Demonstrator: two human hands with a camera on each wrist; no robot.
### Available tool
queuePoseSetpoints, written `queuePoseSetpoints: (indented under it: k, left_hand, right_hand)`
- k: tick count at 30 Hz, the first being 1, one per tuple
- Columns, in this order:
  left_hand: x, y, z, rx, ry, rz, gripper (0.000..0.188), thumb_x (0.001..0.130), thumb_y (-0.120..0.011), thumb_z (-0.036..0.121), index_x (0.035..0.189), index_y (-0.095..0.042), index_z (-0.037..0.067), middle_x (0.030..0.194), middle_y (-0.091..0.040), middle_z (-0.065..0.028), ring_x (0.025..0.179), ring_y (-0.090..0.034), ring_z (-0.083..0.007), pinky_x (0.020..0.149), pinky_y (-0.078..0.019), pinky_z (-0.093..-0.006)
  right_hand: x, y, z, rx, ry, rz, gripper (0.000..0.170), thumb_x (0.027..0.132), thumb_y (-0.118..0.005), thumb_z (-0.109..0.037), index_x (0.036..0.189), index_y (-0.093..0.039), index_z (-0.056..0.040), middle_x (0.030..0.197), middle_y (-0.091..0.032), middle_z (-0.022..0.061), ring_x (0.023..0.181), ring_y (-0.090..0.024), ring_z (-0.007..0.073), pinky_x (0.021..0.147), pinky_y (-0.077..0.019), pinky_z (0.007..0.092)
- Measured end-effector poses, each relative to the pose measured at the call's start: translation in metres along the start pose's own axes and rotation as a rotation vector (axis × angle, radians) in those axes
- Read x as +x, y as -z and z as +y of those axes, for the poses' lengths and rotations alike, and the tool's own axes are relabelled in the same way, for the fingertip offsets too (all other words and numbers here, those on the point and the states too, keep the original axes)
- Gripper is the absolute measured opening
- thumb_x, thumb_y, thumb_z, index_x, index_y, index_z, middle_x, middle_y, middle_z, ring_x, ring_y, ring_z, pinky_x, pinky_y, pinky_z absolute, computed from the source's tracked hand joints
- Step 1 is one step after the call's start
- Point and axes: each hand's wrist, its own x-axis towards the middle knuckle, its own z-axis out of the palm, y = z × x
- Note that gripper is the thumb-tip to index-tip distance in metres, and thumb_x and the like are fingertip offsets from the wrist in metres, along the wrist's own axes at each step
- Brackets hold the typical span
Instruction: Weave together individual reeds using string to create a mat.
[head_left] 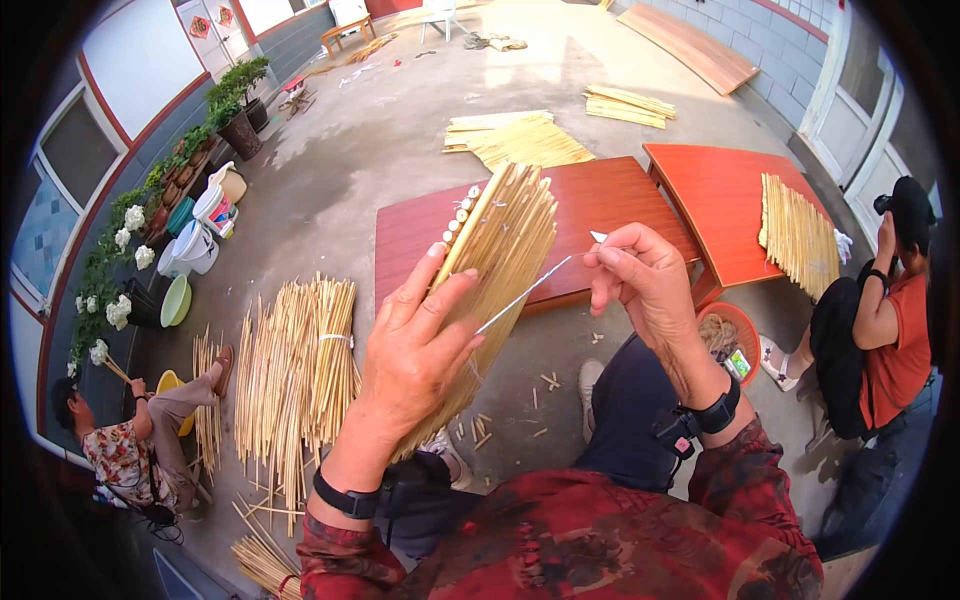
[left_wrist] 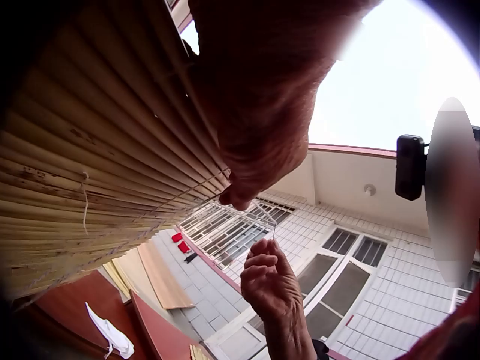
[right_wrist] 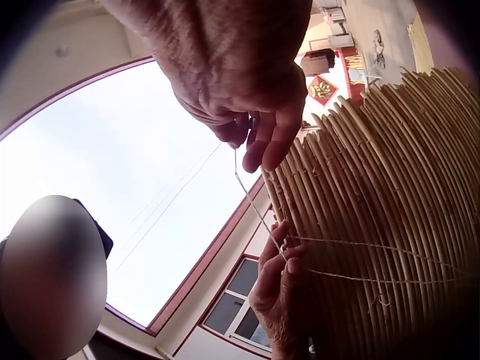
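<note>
A mat of straight, pale stalks (head_left: pixel 500 240), stitched across with thread, stands tilted in front of me. My left hand (head_left: pixel 415 345) grips its near edge; in the right wrist view the fingertips of that left hand (right_wrist: pixel 276 300) pinch the edge stalk where the thread crosses. Off to the right, my raised right hand (head_left: pixel 645 275) pinches a thin needle (head_left: pixel 580 255) between thumb and fingers. From the needle a white thread (head_left: pixel 525 293) runs taut to the mat's edge. Thread stitches (right_wrist: pixel 375 244) run across the stalks. A loose thread end (left_wrist: pixel 85 202) hangs from the mat's face.
Behind the mat stand two red-brown tables (head_left: pixel 610 195), the right one bearing another mat (head_left: pixel 798 235). A white cloth (left_wrist: pixel 109 330) lies on a table. Bundled stalks (head_left: pixel 300 365) are at left, an orange basket (head_left: pixel 735 335) at right. One person (head_left: pixel 140 440) sits left, another (head_left: pixel 880 320) right.
</note>
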Motion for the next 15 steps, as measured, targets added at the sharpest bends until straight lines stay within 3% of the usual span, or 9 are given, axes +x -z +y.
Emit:
queuePoseSetpoints:
  k: [3, 5, 6, 7, 9, 10, 13, 14, 15]
  left_hand:
    - [-0.001, 0.002, -0.002, -0.144, 0.067, 0.039, 0.026, 0.064, -0.069, 0.004, 0.088, -0.06, 0.004, 0.116, -0.05, -0.0125, 0.118, -0.041, -0.0321, 0.088, -0.0408, -0.0412]
    - [0.0, 0.004, 0.003, -0.317, 0.25, 0.197, 0.039, 0.065, -0.068, 0.0, 0.101, -0.054, 0.004, 0.12, -0.046, -0.0154, 0.116, -0.044, -0.0311, 0.091, -0.0401, -0.0406]
    - [-0.001, 0.007, 0.002, -0.27, 0.287, 0.17, 0.054, 0.067, -0.067, -0.001, 0.115, -0.045, 0.003, 0.122, -0.044, -0.0172, 0.113, -0.046, -0.0301, 0.092, -0.0412, -0.0375]
    - [-0.001, 0.009, 0.002, -0.264, 0.289, 0.167, 0.054, 0.067, -0.067, -0.001, 0.115, -0.045, 0.003, 0.122, -0.044, -0.0172, 0.113, -0.046, -0.0301, 0.092, -0.0412, -0.0375]
    - [0.0, 0.013, 0.004, -0.445, 0.687, -0.001, 0.058, 0.07, -0.064, -0.006, 0.123, -0.041, 0.004, 0.127, -0.041, -0.0172, 0.115, -0.045, -0.0249, 0.095, -0.0382, -0.0347]
    - [-0.001, 0.013, 0.002, -0.441, 0.688, -0.002, 0.058, 0.07, -0.064, -0.006, 0.123, -0.041, 0.004, 0.127, -0.041, -0.0172, 0.115, -0.045, -0.0249, 0.095, -0.0382, -0.0347]
    - [-0.008, 0.012, -0.009, -0.525, 0.721, -0.122, 0.054, 0.073, -0.066, 0.005, 0.122, -0.042, 0.001, 0.107, -0.057, -0.0167, 0.102, -0.056, -0.0241, 0.085, -0.0437, -0.0301]
    - [-0.007, 0.01, -0.008, -0.661, 0.752, -0.063, 0.049, 0.075, -0.063, 0.004, 0.12, -0.044, 0.001, 0.105, -0.059, -0.014, 0.099, -0.056, -0.0181, 0.084, -0.0435, -0.0271]
    - [-0.008, 0.01, -0.009, -0.654, 0.754, -0.066, 0.049, 0.075, -0.063, 0.004, 0.12, -0.044, 0.001, 0.105, -0.059, -0.014, 0.099, -0.056, -0.0181, 0.084, -0.0435, -0.0271]
  right_hand:
    - [0.008, -0.009, -0.005, 0.165, 0.022, 0.028, 0.011, 0.084, -0.055, -0.011, 0.09, -0.05, -0.0018, 0.089, -0.06, 0.015, 0.059, -0.061, 0.0166, 0.048, -0.0536, 0.0268]
    - [0.013, -0.009, -0.011, 0.25, 0.015, -0.006, 0.012, 0.084, -0.055, -0.011, 0.091, -0.05, -0.002, 0.092, -0.06, 0.0163, 0.059, -0.061, 0.017, 0.047, -0.0538, 0.0276]
    - [0.014, -0.009, -0.017, 0.224, 0.049, 0.005, 0.011, 0.083, -0.056, -0.011, 0.088, -0.052, -0.0013, 0.085, -0.061, 0.0149, 0.059, -0.061, 0.0154, 0.047, -0.0525, 0.0249]
    - [0.017, -0.008, -0.021, 0.23, 0.046, 0.002, 0.011, 0.083, -0.056, -0.011, 0.088, -0.052, -0.0013, 0.085, -0.061, 0.0149, 0.059, -0.061, 0.0154, 0.047, -0.0525, 0.0249]
    - [0.019, -0.003, -0.027, -0.274, 0.047, -0.112, 0.01, 0.082, -0.058, -0.01, 0.084, -0.055, -0.0008, 0.074, -0.061, 0.0113, 0.059, -0.06, 0.0119, 0.047, -0.0501, 0.0212]
    - [0.015, -0.01, -0.025, -0.401, 0.01, -0.084, 0.005, 0.08, -0.057, -0.003, 0.084, -0.054, 0.0003, 0.086, -0.058, 0.0092, 0.061, -0.059, 0.0102, 0.048, -0.0482, 0.0182]
    - [0.007, -0.025, -0.005, -0.494, -0.04, -0.165, 0.005, 0.081, -0.055, -0.001, 0.086, -0.054, 0.0005, 0.081, -0.059, 0.0075, 0.061, -0.059, 0.0092, 0.049, -0.0467, 0.0173]
    - [0.006, -0.026, 0.004, -0.429, -0.047, -0.188, 0.005, 0.081, -0.053, -0.001, 0.086, -0.053, 0.0002, 0.074, -0.058, 0.0055, 0.06, -0.059, 0.0085, 0.048, -0.0459, 0.0177]
    - [0.006, -0.029, 0.011, -0.422, -0.047, -0.191, 0.005, 0.081, -0.053, -0.001, 0.086, -0.053, 0.0002, 0.074, -0.058, 0.0055, 0.06, -0.059, 0.0085, 0.048, -0.0459, 0.0177]
